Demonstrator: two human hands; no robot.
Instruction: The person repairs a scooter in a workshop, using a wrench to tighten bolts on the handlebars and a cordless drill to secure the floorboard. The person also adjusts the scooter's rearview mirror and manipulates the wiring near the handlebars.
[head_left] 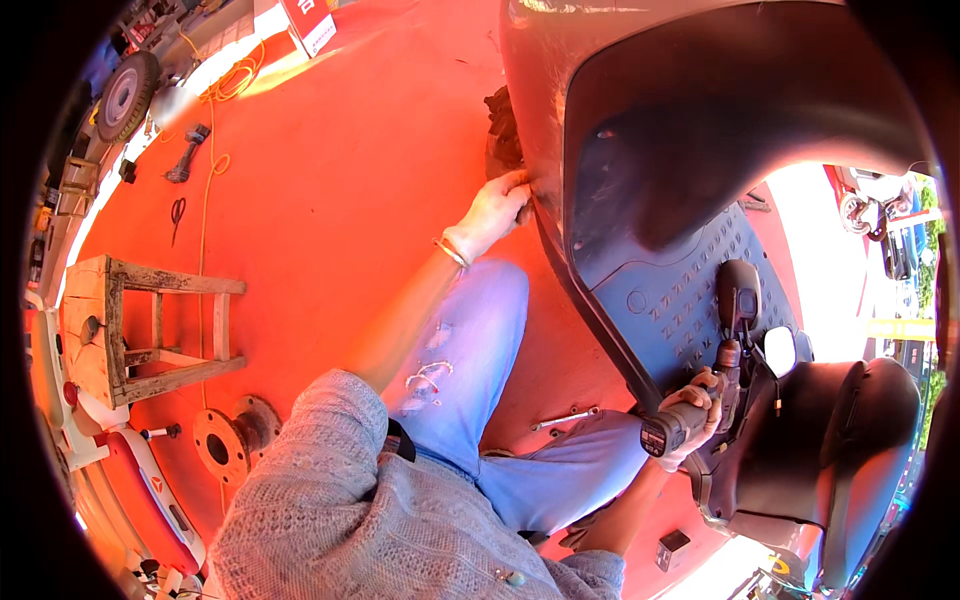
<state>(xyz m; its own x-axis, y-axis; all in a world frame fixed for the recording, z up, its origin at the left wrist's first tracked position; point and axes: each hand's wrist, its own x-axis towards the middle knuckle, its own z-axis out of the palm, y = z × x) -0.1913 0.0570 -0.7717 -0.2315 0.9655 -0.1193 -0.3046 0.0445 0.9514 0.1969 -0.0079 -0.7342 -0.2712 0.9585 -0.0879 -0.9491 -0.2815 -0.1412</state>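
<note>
A scooter stands on my right, with its front panel point(535, 90), ridged floorboard point(640, 310) and black seat point(790, 430). My left hand point(492, 218) is at the lower edge of the front panel. Its fingers are closed together there, and whatever they pinch is hidden. In my right hand point(708, 415) is a cordless drill point(729, 375), gripped by its handle between the floorboard and the seat. Just beyond the drill, two rear-view mirrors lie on the scooter: one with its black back point(738, 288) showing, the other with bright glass point(779, 352).
On the red floor are a wrench point(566, 418) near my legs and a small black box point(673, 548). To my left stand a wooden stool point(112, 330) and a flanged metal hub point(228, 440). Farther off lie scissors point(177, 215), another power tool point(188, 155) and an orange cord point(207, 240).
</note>
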